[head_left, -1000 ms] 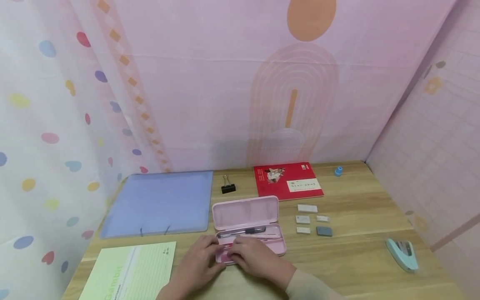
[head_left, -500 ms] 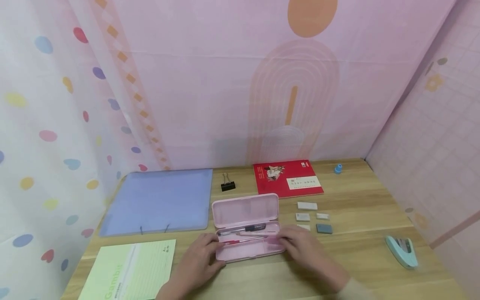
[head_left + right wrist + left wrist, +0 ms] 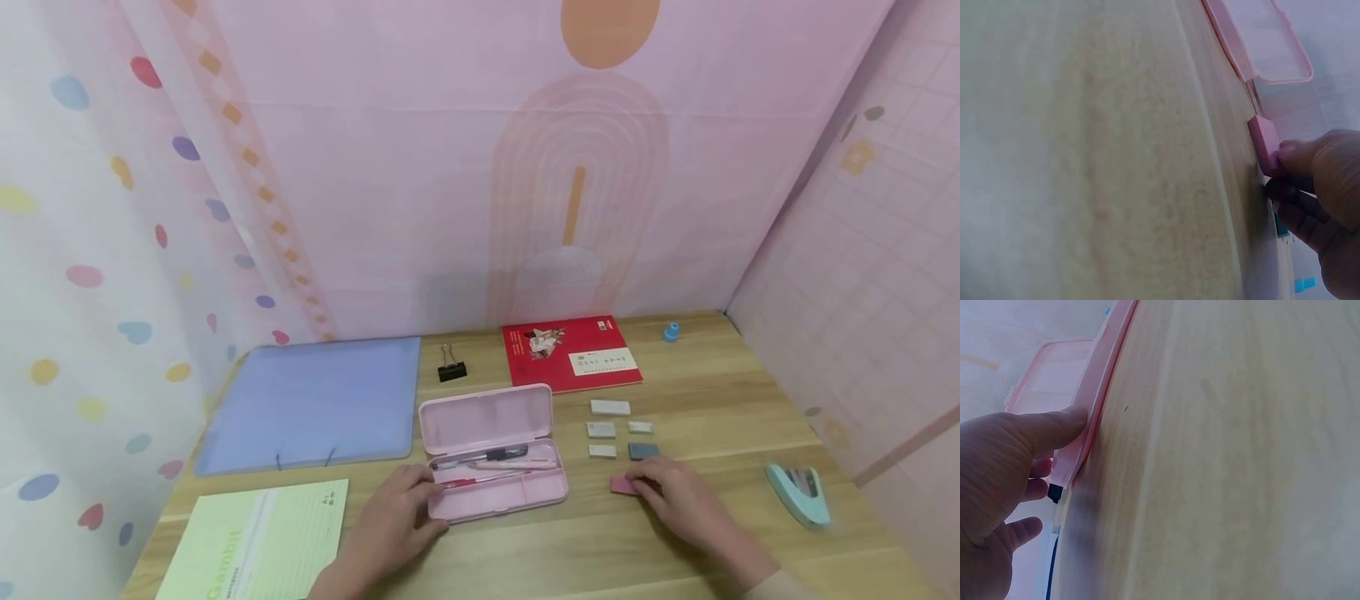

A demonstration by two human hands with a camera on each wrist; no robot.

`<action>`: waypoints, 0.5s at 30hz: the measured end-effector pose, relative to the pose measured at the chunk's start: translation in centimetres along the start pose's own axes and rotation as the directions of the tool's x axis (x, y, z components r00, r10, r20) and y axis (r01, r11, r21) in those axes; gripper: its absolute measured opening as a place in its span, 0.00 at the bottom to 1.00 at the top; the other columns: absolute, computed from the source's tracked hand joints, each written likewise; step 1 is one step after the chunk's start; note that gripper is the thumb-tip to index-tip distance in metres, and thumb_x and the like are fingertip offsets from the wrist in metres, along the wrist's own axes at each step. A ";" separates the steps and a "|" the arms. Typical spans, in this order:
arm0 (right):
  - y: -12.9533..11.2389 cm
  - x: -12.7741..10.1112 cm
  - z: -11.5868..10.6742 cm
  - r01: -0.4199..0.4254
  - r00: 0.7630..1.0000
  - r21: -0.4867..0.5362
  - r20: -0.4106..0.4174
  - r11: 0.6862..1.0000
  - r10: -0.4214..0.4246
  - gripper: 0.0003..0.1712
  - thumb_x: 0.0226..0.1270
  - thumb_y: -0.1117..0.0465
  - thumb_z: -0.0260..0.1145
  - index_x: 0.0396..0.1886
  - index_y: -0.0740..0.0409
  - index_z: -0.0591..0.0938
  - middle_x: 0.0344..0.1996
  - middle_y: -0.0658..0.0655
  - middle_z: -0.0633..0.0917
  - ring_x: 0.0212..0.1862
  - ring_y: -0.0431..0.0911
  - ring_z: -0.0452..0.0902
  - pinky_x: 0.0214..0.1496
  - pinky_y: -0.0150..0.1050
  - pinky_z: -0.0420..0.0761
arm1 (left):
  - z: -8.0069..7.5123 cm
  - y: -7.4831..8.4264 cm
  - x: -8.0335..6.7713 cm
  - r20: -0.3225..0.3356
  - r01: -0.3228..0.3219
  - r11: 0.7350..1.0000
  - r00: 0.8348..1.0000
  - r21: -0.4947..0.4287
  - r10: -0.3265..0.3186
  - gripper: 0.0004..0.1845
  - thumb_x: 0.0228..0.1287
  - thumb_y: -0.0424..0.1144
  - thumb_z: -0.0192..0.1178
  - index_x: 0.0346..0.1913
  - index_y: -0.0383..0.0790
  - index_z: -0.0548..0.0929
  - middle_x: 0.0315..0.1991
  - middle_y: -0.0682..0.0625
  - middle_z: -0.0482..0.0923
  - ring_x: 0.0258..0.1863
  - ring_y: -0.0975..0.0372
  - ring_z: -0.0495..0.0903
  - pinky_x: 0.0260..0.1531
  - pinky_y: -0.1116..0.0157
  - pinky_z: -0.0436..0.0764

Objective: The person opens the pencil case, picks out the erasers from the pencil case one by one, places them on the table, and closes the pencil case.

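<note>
An open pink pencil case (image 3: pixel 498 500) lies in the middle of the table, its lid tipped back. Inside are a black pen (image 3: pixel 491 456), a pale pink pen (image 3: pixel 517 463) and a red pen (image 3: pixel 480 480). My left hand (image 3: pixel 393 521) grips the case's left end, and the left wrist view shows the thumb against its front wall. To the right of the case, my right hand (image 3: pixel 678 500) pinches a pink eraser (image 3: pixel 1264 142) at the table surface. Just beyond that hand lie a blue-grey eraser (image 3: pixel 643 451) and several white erasers (image 3: pixel 601 430).
A blue folder (image 3: pixel 315 400) and a green notebook (image 3: pixel 262 533) lie at the left. Behind the case are a black binder clip (image 3: pixel 452 372) and a red booklet (image 3: pixel 573 358). A small blue object (image 3: pixel 671 332) stands back right; a mint stapler (image 3: pixel 798 496) lies far right.
My right hand has taken the pink eraser out of the pencil case's front compartment and moved it right, onto the table near the other erasers. The left hand has stayed on the case.
</note>
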State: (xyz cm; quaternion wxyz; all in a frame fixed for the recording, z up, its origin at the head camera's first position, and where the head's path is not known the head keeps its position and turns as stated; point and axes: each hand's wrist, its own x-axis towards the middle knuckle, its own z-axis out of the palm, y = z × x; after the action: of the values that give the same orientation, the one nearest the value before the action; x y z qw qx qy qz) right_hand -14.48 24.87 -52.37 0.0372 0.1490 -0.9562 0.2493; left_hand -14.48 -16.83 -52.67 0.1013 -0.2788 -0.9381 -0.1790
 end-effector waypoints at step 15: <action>0.5 0.4 0.2 -0.035 0.999 -0.064 0.011 0.997 0.036 0.10 0.57 0.60 0.73 0.39 0.44 0.87 0.42 0.45 0.83 0.50 0.44 0.78 0.52 0.46 0.81 | -0.1 0.2 0.0 0.007 0.008 1.000 1.000 0.012 -0.008 0.23 0.47 0.52 0.73 0.45 0.43 0.86 0.45 0.57 0.76 0.46 0.66 0.72 0.52 0.62 0.78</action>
State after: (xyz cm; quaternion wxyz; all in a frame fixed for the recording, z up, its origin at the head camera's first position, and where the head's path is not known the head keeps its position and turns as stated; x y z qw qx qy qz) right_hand -15.01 25.05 -52.72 0.0316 0.1321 -0.9664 0.2182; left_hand -14.40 -16.70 -52.56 0.0989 -0.2748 -0.9407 -0.1726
